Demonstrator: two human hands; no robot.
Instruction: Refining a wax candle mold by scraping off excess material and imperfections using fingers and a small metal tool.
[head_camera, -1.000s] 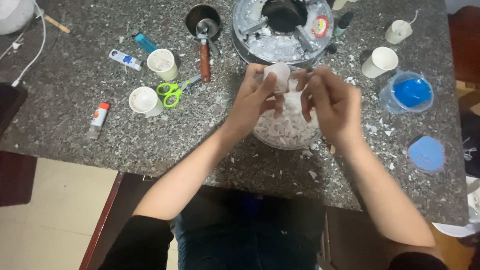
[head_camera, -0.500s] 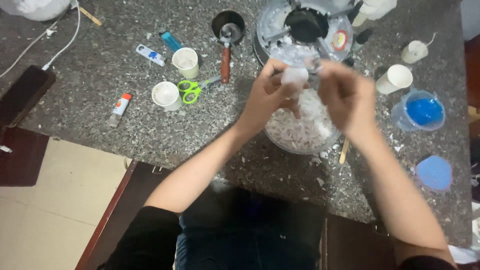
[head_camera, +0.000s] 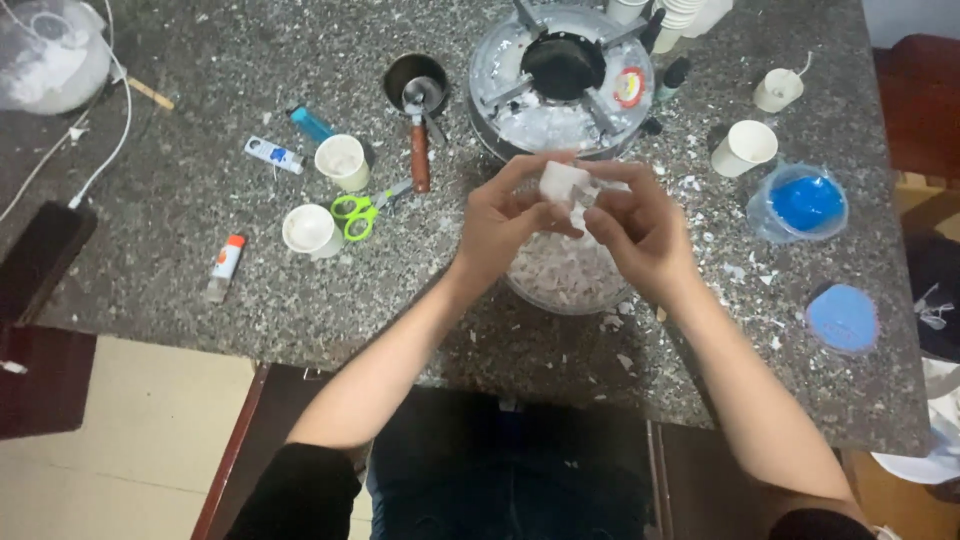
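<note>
Both hands meet over a clear bowl (head_camera: 560, 290) filled with white broken pieces. My left hand (head_camera: 505, 222) and my right hand (head_camera: 640, 232) pinch a white chunk (head_camera: 562, 184) between their fingertips, held just above the bowl. Small white crumbs lie scattered on the speckled grey counter (head_camera: 200, 330) around the bowl. Right behind the hands stands a round portable burner (head_camera: 560, 80) with a black centre and white bits on its top.
Green-handled scissors (head_camera: 362, 212), two white cups (head_camera: 325, 195), a glue stick (head_camera: 224, 262), a blue lighter (head_camera: 310, 124) and a small metal pot with a wooden handle (head_camera: 416, 110) lie to the left. A blue-filled container (head_camera: 805, 204), its blue lid (head_camera: 842, 318) and paper cups (head_camera: 745, 148) sit to the right.
The view has shifted, so the counter things sit further right and lower. Both hands stay over the bowl, working the white chunk between the fingers.
</note>
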